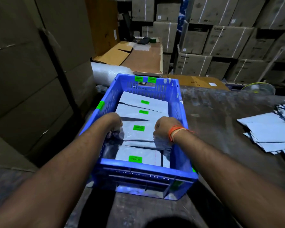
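A blue plastic crate (143, 165) stands on a dark table in front of me. Several grey-white mailer packets with green labels lie overlapped inside it. Both my hands reach down into the crate. My left hand (114, 124) grips the left edge of the third packet (139, 134), and my right hand (163, 128) grips its right edge. The fingers of both hands curl down out of sight behind the packet. An orange thread band sits on my right wrist.
A loose pile of flat mailer bags (270, 134) lies on the table at the right. Stacked cardboard boxes (31, 63) wall the left side and the back. A roll of bubble wrap (109, 73) and a wooden bench (143, 58) stand beyond the crate.
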`<action>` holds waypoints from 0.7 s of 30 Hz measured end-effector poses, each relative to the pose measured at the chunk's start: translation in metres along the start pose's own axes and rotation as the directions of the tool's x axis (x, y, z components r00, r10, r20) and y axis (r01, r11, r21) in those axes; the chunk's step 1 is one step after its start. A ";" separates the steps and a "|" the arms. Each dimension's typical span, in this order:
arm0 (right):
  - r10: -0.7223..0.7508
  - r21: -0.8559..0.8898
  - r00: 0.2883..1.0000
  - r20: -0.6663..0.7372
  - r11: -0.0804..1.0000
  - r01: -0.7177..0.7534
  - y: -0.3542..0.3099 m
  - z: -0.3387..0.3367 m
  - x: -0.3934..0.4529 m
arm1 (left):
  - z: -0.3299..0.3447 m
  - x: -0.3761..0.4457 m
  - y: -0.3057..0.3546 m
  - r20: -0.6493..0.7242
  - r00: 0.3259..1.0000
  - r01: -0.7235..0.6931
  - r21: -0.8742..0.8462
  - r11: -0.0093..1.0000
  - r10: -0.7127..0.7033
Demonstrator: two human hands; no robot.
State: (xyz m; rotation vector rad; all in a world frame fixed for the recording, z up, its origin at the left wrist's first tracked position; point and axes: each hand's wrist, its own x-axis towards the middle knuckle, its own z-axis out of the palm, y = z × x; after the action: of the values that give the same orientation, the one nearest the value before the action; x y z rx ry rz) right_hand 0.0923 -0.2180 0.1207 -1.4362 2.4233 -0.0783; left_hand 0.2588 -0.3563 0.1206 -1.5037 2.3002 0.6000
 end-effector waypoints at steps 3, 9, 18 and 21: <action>-0.020 -0.169 0.996 -0.086 0.986 0.005 -0.005 0.002 -0.010 | 0.000 0.001 0.000 -0.029 0.999 0.031 0.117 0.993 -0.028; -0.173 -0.105 0.913 -0.370 0.984 0.144 0.010 -0.023 -0.030 | -0.001 -0.024 0.039 -0.479 0.843 -0.249 0.057 0.967 0.246; 0.033 0.145 0.718 -0.695 0.985 0.095 0.132 -0.068 -0.057 | 0.008 -0.071 0.174 -0.582 0.620 -0.633 0.024 0.774 0.526; 0.099 0.161 0.732 -0.674 0.987 0.015 0.188 -0.071 -0.066 | 0.017 -0.081 0.230 -0.569 0.606 -0.657 0.036 0.753 0.556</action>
State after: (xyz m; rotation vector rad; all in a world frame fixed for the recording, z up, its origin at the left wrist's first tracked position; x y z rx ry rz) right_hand -0.0588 -0.0770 0.1647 -1.4480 2.9149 -0.9270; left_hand 0.0798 -0.2025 0.1833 -0.9803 3.3586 0.5953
